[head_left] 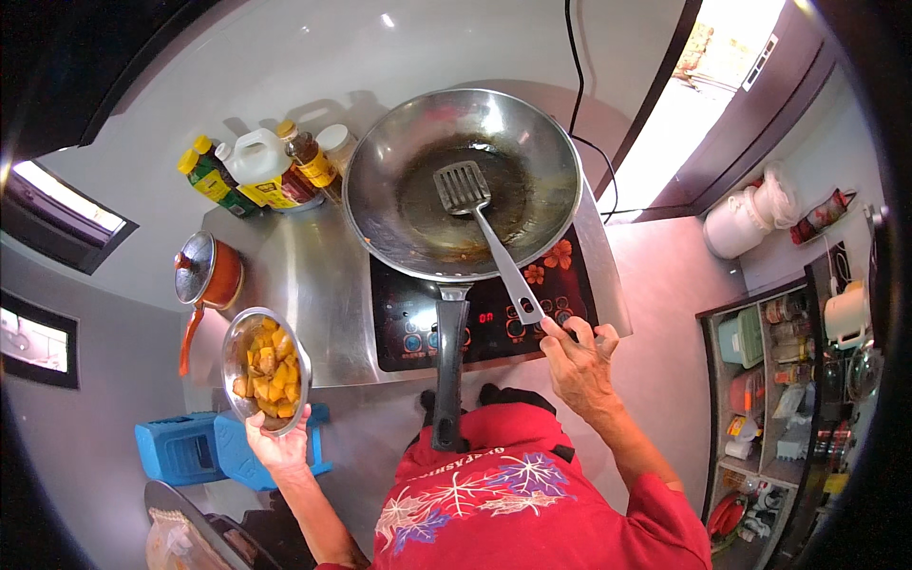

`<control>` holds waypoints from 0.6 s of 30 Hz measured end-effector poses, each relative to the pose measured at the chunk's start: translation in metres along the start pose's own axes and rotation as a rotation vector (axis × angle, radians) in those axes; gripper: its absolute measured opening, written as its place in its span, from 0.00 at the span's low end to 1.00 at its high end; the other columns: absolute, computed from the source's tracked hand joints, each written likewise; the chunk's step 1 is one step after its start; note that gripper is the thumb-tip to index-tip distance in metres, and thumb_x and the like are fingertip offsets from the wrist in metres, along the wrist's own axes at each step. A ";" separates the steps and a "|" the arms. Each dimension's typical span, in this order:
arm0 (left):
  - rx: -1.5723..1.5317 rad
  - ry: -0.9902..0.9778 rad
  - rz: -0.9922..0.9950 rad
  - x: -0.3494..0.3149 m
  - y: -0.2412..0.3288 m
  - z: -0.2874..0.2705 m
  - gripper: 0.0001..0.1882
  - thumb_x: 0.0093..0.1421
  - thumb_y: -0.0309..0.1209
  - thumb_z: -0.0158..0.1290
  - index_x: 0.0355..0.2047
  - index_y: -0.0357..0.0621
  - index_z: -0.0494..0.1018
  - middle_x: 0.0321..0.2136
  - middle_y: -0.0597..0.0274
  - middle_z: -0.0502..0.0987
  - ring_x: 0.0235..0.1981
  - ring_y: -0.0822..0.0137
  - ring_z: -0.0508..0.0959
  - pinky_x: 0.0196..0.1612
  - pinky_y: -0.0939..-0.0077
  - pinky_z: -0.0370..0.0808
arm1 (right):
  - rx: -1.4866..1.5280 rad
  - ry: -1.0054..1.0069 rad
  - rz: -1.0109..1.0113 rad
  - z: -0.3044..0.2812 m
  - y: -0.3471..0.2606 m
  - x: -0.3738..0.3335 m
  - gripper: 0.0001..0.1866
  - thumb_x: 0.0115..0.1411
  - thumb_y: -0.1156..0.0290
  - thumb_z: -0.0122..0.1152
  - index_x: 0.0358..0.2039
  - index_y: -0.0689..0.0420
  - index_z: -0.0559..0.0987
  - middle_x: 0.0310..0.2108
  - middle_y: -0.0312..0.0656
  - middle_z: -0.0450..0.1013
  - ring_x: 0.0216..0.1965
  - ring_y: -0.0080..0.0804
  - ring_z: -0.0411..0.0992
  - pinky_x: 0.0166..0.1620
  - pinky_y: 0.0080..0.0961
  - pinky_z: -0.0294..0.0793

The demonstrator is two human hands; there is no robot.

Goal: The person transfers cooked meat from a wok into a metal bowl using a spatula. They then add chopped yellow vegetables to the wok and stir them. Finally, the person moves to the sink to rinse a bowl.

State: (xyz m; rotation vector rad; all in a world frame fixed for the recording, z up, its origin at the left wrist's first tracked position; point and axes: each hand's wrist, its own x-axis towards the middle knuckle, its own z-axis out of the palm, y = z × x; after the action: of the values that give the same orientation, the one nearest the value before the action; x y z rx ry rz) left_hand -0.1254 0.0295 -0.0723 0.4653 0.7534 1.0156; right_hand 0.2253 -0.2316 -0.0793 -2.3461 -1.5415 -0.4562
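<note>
My left hand point(276, 445) holds a steel bowl point(238, 334) full of orange-yellow chunks, at the counter's front left edge. My right hand point(577, 357) rests with its fingertips on the front right corner of a black induction cooktop point(408, 328), by the control buttons. On the cooktop sits a large steel wok point(380, 180) with a dark oily bottom and a black handle point(449, 370) pointing toward me. A slotted metal spatula point(463, 187) lies in the wok, its handle leaning over the rim toward my right hand without touching it.
Several bottles and a white jug point(258, 158) stand at the back left of the steel counter point(313, 275). A small red pot with a lid point(207, 271) sits at the left. Blue stools point(190, 446) are below; shelves with jars point(788, 380) stand at the right.
</note>
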 end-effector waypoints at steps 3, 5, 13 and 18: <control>0.010 -0.074 -0.001 -0.001 0.001 0.018 0.31 0.51 0.33 0.46 0.57 0.41 0.57 0.51 0.49 0.69 0.45 0.47 0.75 0.33 0.45 0.80 | 0.075 0.023 0.046 0.005 0.008 0.001 0.09 0.43 0.73 0.57 0.29 0.52 0.75 0.43 0.31 0.73 0.44 0.29 0.65 0.50 0.37 0.48; -0.037 -0.149 -0.059 0.002 0.006 0.025 0.31 0.51 0.32 0.45 0.58 0.40 0.56 0.52 0.49 0.68 0.47 0.48 0.74 0.37 0.47 0.79 | 0.214 0.056 0.113 -0.005 0.016 0.012 0.13 0.40 0.79 0.57 0.30 0.52 0.75 0.41 0.34 0.73 0.44 0.33 0.67 0.51 0.37 0.49; -0.002 -0.299 -0.131 0.056 0.023 0.083 0.30 0.53 0.31 0.44 0.58 0.39 0.56 0.55 0.50 0.65 0.54 0.52 0.68 0.56 0.53 0.67 | 0.264 0.130 0.113 -0.084 0.002 0.114 0.06 0.49 0.72 0.58 0.29 0.57 0.77 0.35 0.45 0.72 0.40 0.40 0.68 0.44 0.34 0.62; 0.053 -0.360 -0.147 0.086 0.028 0.139 0.30 0.52 0.31 0.42 0.57 0.38 0.56 0.54 0.50 0.65 0.53 0.51 0.69 0.55 0.51 0.69 | -0.162 -0.424 0.031 -0.068 -0.019 0.177 0.14 0.48 0.59 0.59 0.27 0.56 0.82 0.36 0.45 0.73 0.43 0.38 0.65 0.45 0.36 0.59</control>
State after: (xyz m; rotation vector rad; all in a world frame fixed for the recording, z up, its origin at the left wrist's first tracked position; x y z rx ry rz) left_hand -0.0109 0.1170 0.0087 0.6100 0.4843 0.7488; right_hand 0.2671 -0.1052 0.0576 -2.7193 -1.6935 -0.0761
